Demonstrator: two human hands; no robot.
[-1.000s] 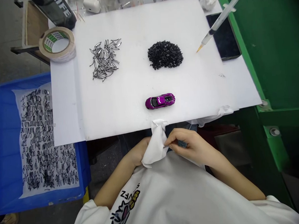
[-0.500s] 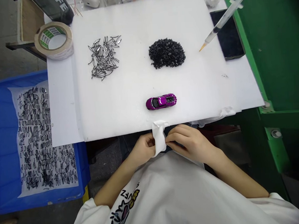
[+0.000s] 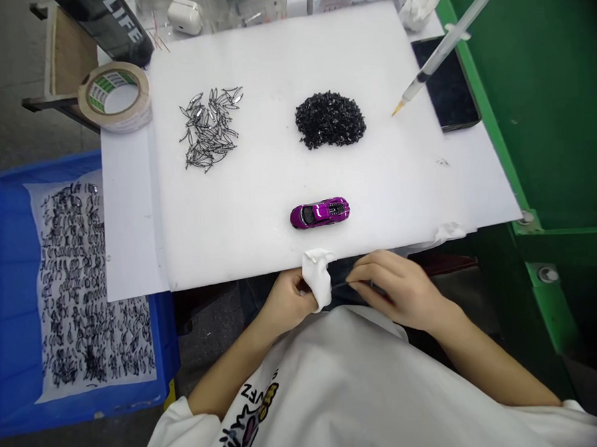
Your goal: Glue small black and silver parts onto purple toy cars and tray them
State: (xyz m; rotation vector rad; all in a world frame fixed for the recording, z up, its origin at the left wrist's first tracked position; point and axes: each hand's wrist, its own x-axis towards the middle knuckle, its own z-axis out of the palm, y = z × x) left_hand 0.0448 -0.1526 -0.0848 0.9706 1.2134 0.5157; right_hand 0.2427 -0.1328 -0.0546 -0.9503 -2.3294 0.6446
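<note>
My left hand (image 3: 290,300) is closed on a crumpled white tissue (image 3: 317,279) at the front edge of the white board (image 3: 258,212). To its right, my right hand (image 3: 399,288) pinches a thin dark stick-like tool (image 3: 340,285) whose far end meets the tissue; its exact kind is too small to make out. Just beyond both hands a purple toy car (image 3: 320,213) lies on the board, its nose to the left. Farther back are a heap of small black pieces (image 3: 330,120) and, to the left, a loose pile of thin clear, dark-edged pieces (image 3: 210,130).
A syringe (image 3: 440,52) with an orange tip slants over a dark phone (image 3: 449,89) at right. A tape roll (image 3: 116,97) and dark bottle (image 3: 110,23) stand back left. Lower left, a blue crate (image 3: 12,298) holds a sheet covered with small dark pieces.
My right hand has drawn away to the right from the tissue, exposing the thin dark tool between them. The whole view has shifted slightly, so the board sits lower.
</note>
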